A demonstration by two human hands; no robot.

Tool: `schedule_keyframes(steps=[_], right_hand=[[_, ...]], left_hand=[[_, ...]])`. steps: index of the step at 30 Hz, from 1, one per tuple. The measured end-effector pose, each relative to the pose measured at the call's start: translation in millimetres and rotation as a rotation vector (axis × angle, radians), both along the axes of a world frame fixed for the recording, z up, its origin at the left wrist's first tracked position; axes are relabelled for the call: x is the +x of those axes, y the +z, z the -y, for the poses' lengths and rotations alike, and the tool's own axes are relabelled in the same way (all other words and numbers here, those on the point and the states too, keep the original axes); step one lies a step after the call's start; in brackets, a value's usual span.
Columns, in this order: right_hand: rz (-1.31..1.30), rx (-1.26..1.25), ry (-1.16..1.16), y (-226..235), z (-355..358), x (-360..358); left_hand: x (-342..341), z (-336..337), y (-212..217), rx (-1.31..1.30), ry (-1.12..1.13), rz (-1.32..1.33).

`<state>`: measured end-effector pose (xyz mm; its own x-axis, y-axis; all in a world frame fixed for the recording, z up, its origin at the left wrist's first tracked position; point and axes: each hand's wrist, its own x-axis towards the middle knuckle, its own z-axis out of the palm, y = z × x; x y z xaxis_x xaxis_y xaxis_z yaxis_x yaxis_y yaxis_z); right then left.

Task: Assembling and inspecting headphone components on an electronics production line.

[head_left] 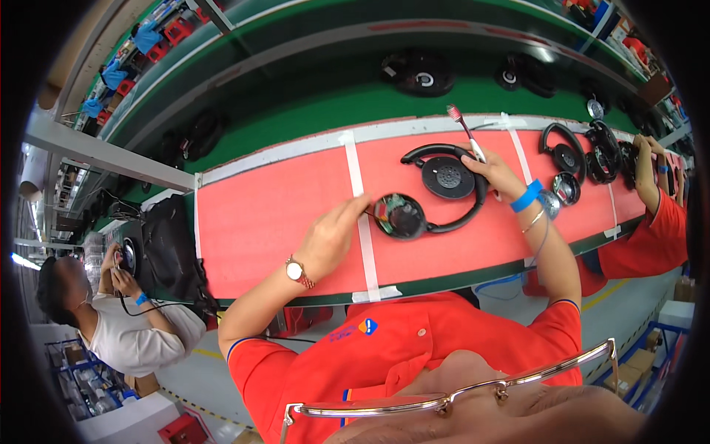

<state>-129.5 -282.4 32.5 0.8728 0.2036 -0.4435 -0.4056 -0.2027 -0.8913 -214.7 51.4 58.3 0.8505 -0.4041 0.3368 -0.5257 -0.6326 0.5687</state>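
Black headset point(436, 194) between 2 hands: left fingertips point(360, 204) seemingly on earcup, right hand point(497, 172) gripping brush point(466, 133).

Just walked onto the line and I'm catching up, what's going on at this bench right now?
A person in an orange shirt works on a black headset lying on a red mat. The left hand touches the opened ear cup, whose inner parts are exposed. The right hand rests on the headband and holds a small brush upright. More headsets wait to the right, where another worker's hand handles one.
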Motion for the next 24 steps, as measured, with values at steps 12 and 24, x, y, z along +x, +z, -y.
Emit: schedule_keyframes(steps=[12,24], right_hand=[[0.821,-0.559,0.122,26.2,-39.5,-60.9],[1.04,-0.766,0.691,49.9,-60.9,-89.0]], left_hand=[[-27.2,38.0,-24.1,-0.141,-0.71,0.406],[-29.9,40.3,-38.5,-0.207,-0.739,0.413]])
